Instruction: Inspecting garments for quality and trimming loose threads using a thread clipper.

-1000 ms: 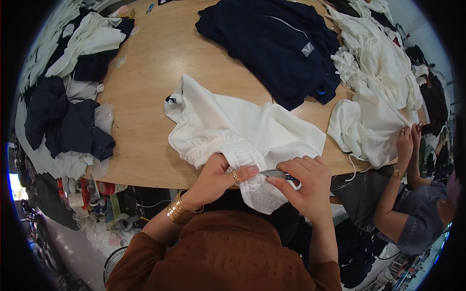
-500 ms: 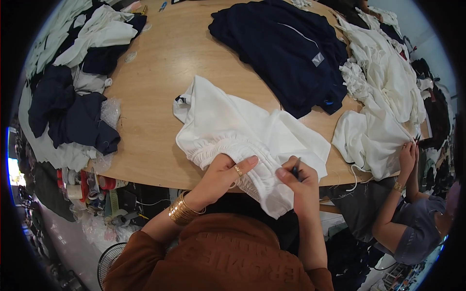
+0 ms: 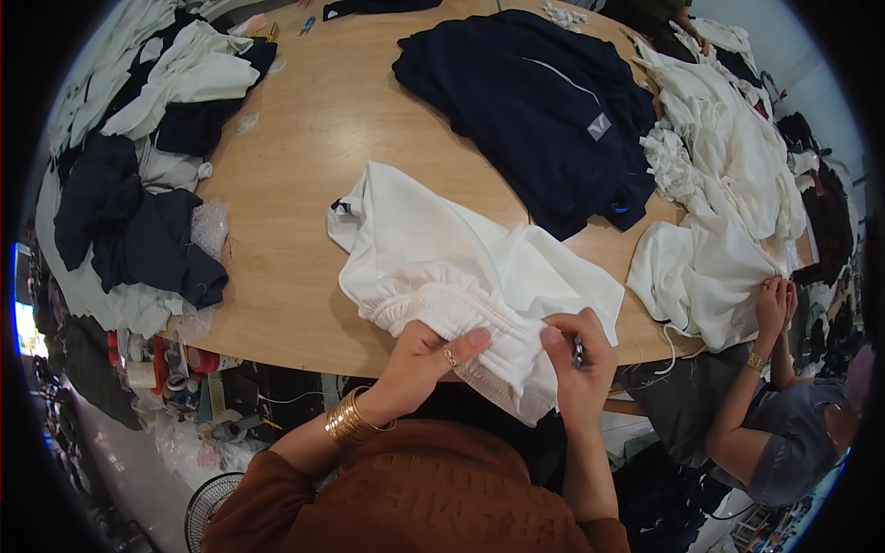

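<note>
The table (image 3: 295, 184) runs wide in front of the worker, its near edge bowed across. Heaped white cloth (image 3: 728, 175) crowds its right edge, where another person's hands (image 3: 772, 309) touch it, and a dark clothes pile (image 3: 138, 221) sits along the left edge. A navy garment (image 3: 525, 111) sprawls toward the far edge, right of the middle.

What's being handled is a white garment (image 3: 433, 230) at the middle of the near edge, partly hanging over it. Its long axis slants from far left to near right; a peaked corner points at the far edge, and the gathered band (image 3: 442, 304) faces the worker. The left hand (image 3: 426, 358) has its grip clamped on that band, thumb on top. The right hand (image 3: 583, 355) has its grip closed around a small tool (image 3: 578, 351), thumb and forefinger together at the cloth.
</note>
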Available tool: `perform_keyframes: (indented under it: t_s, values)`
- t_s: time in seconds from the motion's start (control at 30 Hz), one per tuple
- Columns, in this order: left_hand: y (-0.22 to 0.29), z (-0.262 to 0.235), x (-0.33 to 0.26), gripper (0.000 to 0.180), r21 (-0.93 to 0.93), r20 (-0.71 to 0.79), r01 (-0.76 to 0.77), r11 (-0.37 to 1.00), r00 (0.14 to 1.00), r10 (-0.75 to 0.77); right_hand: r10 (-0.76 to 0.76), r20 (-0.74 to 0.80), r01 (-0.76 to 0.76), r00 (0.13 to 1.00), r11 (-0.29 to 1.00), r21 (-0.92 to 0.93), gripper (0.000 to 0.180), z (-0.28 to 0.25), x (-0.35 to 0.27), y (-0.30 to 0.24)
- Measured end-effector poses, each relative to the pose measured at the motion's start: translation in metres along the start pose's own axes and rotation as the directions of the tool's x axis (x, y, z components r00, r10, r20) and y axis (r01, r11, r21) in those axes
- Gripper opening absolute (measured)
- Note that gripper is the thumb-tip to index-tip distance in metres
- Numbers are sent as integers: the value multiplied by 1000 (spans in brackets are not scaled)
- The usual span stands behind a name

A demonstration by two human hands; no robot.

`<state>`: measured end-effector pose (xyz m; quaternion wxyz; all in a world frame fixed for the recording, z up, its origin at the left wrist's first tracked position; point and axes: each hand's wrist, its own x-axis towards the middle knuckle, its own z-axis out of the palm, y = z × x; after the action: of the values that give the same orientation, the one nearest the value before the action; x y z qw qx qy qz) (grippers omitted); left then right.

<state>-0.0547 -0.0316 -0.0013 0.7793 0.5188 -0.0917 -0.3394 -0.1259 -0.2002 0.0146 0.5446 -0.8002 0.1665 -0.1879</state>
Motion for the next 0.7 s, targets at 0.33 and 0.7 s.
perform_keyframes:
  t_s: [0.33,0.7]
  values:
    - [7,-12,5,17,563,134,85,822,972,-193,-46,45,45,998,999,24,36,1,-5,15]
    - [9,-8,32,65,875,181,-280,394,946,270,475,312,-564,823,619,546,26,-33,9,-11]
